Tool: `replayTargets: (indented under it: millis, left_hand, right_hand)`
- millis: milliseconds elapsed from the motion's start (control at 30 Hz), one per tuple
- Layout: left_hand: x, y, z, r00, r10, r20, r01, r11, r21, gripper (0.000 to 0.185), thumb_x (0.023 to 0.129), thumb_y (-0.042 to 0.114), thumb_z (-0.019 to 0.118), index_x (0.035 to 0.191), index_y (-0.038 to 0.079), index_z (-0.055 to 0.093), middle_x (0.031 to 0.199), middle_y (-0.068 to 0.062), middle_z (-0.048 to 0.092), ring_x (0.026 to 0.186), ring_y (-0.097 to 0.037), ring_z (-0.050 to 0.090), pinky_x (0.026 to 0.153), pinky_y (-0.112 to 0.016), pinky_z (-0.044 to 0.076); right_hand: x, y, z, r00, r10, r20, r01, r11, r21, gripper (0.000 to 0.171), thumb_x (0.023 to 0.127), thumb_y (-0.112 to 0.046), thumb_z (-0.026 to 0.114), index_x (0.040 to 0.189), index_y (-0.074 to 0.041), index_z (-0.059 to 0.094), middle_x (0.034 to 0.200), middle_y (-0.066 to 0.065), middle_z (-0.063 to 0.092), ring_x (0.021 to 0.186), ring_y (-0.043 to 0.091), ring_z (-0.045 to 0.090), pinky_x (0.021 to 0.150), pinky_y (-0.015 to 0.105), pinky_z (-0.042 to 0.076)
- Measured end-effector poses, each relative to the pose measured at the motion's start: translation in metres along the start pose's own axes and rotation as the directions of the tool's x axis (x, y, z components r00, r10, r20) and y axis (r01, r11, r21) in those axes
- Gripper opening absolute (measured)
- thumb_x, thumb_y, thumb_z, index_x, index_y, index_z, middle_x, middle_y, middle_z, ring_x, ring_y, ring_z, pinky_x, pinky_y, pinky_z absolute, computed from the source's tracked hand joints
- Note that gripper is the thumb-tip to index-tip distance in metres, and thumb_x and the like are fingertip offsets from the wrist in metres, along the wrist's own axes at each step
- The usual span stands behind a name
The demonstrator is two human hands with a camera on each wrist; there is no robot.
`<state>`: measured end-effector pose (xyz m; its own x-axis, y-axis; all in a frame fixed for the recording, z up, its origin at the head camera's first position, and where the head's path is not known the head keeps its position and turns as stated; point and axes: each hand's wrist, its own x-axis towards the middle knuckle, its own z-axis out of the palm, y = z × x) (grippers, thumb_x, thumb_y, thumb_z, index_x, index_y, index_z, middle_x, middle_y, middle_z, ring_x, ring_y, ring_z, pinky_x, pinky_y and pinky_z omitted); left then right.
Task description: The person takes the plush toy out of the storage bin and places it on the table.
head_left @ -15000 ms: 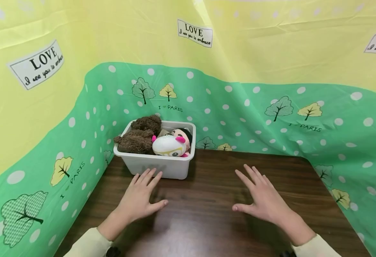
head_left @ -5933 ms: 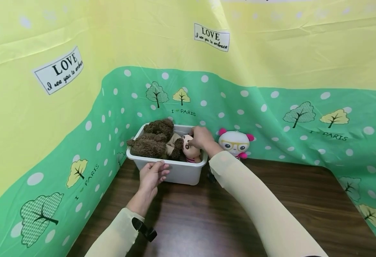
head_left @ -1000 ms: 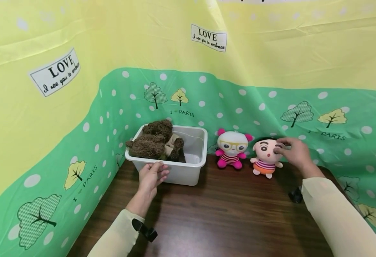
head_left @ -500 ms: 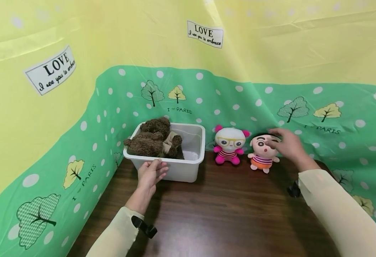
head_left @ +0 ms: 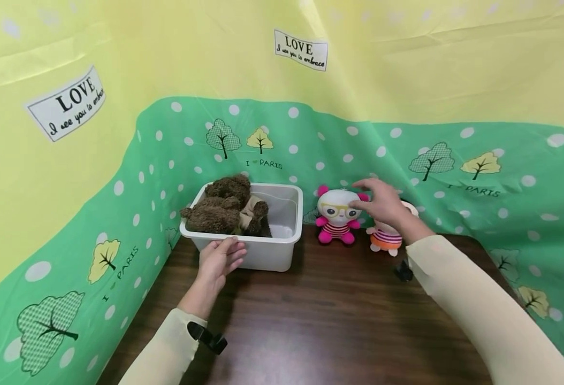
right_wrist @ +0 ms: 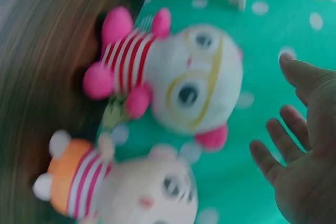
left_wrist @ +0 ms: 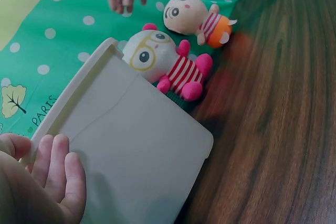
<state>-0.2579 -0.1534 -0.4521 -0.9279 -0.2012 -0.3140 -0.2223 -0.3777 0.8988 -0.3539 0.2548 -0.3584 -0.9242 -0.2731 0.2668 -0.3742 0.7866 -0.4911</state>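
My left hand [head_left: 218, 259] grips the front rim of the light grey plastic bin [head_left: 269, 255], thumb on top and fingers under the edge. Two shaggy dark-brown plush toys [head_left: 214, 215] fill the bin's left half. To the right of the bin, a panda plush [head_left: 336, 199] with yellow glasses, pink ears and a striped shirt sits against the curtain. Beside it is a boy doll [head_left: 385, 239] in a striped top and orange shorts, its head mostly behind my right hand [head_left: 383, 204]. That hand is raised over the dolls with relaxed, spread fingers, holding nothing; the right wrist view shows it apart from both.
A dark wood table [head_left: 306, 321] carries everything. A green and yellow patterned curtain [head_left: 282, 139] encloses the back and both sides, close behind the bin and dolls. Black straps [head_left: 207, 337] are on the wrists.
Since earlier, the panda plush and boy doll have come out of the bin onto the table. My right hand has just left the boy doll's head and moved left; my left hand keeps the rim.
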Motion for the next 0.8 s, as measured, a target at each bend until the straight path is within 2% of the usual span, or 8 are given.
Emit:
replayTargets:
  millis: [233, 367, 500, 800]
  left_hand:
    - [-0.002, 0.0, -0.001, 1.0, -0.013, 0.016, 0.014, 1.0, -0.017, 0.033, 0.085, 0.024, 0.072, 0.108, 0.008, 0.054, 0.092, -0.005, 0.075, 0.09, -0.022, 0.073, 0.077, -0.036, 0.059]
    - [-0.001, 0.001, -0.001, 0.999, -0.019, 0.033, 0.02, 0.999, -0.032, 0.034, 0.086, 0.025, 0.072, 0.109, 0.008, 0.055, 0.09, -0.004, 0.076, 0.09, -0.022, 0.072, 0.077, -0.037, 0.058]
    - [0.0, 0.002, 0.0, 0.999, -0.023, 0.047, 0.024, 0.999, -0.037, 0.035, 0.085, 0.025, 0.073, 0.11, 0.007, 0.056, 0.09, -0.004, 0.076, 0.089, -0.021, 0.073, 0.077, -0.036, 0.058]
    - [-0.002, 0.0, 0.002, 0.997, -0.031, 0.065, 0.033, 0.999, -0.022, 0.035, 0.086, 0.021, 0.072, 0.113, 0.006, 0.055, 0.091, -0.005, 0.075, 0.089, -0.019, 0.073, 0.073, -0.032, 0.059]
  right_hand:
    - [0.024, -0.06, 0.03, 0.993, -0.106, 0.058, 0.102, 0.992, 0.074, 0.048, 0.084, -0.031, 0.075, 0.126, -0.013, 0.06, 0.127, 0.008, 0.059, 0.116, 0.029, 0.055, 0.096, 0.048, 0.047]
    - [0.038, -0.095, 0.046, 0.987, -0.13, 0.094, 0.118, 0.985, 0.122, 0.05, 0.083, -0.03, 0.077, 0.126, -0.014, 0.059, 0.128, 0.005, 0.058, 0.114, 0.027, 0.058, 0.092, 0.045, 0.051]
    - [0.05, -0.125, 0.063, 0.974, -0.183, 0.136, 0.163, 0.976, 0.145, 0.051, 0.082, -0.032, 0.077, 0.127, -0.014, 0.059, 0.133, 0.005, 0.056, 0.116, 0.027, 0.058, 0.094, 0.043, 0.05]
    - [0.064, -0.179, 0.107, 0.938, -0.273, 0.214, 0.231, 0.952, 0.202, 0.053, 0.083, -0.032, 0.076, 0.129, -0.013, 0.057, 0.13, 0.004, 0.058, 0.113, 0.024, 0.06, 0.094, 0.037, 0.051]
